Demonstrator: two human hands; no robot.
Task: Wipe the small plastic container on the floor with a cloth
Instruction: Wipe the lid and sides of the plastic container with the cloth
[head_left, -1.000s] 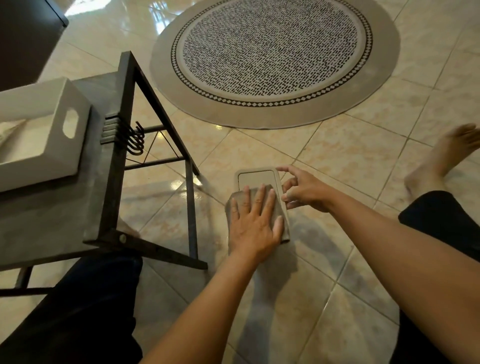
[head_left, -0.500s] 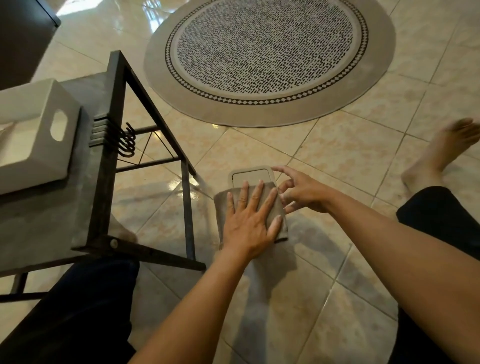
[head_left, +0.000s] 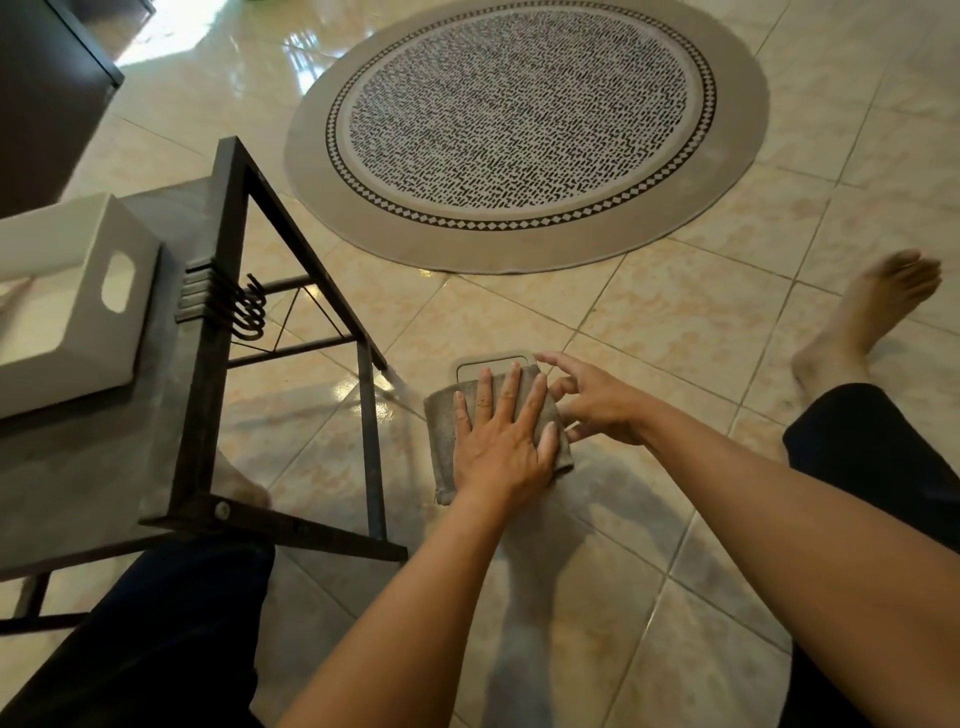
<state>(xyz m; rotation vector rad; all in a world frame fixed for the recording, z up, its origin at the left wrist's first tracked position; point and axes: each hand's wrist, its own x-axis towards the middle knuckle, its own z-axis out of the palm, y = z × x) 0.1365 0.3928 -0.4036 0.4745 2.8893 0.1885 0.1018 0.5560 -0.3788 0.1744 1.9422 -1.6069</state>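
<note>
Nearest, dark trouser legs (head_left: 156, 639) at both lower corners. Left hand (head_left: 501, 441) laid flat, fingers straight and slightly spread, pressing a grey, nubbly folded cloth (head_left: 441, 431) down, gripping nothing. Beneath the cloth, on the glossy beige marbled floor tiles (head_left: 649, 332), the small beige plastic container (head_left: 491, 361) with rounded corners: only its far rim and a recessed panel showing. Right hand (head_left: 597, 402) just beside the cloth's right edge, fingers loosely fanned and half curled, index tip at the container's far right corner; firm contact impossible to tell. Left, a black metal-framed stand (head_left: 208, 364) with a mottled grey top, curved hooks (head_left: 249, 312), a white rectangular box with an oval handle cutout (head_left: 78, 301). Right, a bare foot (head_left: 862, 317). Farthest, a round, flat-woven taupe rug with black dashes and diamond border (head_left: 524, 119).
</note>
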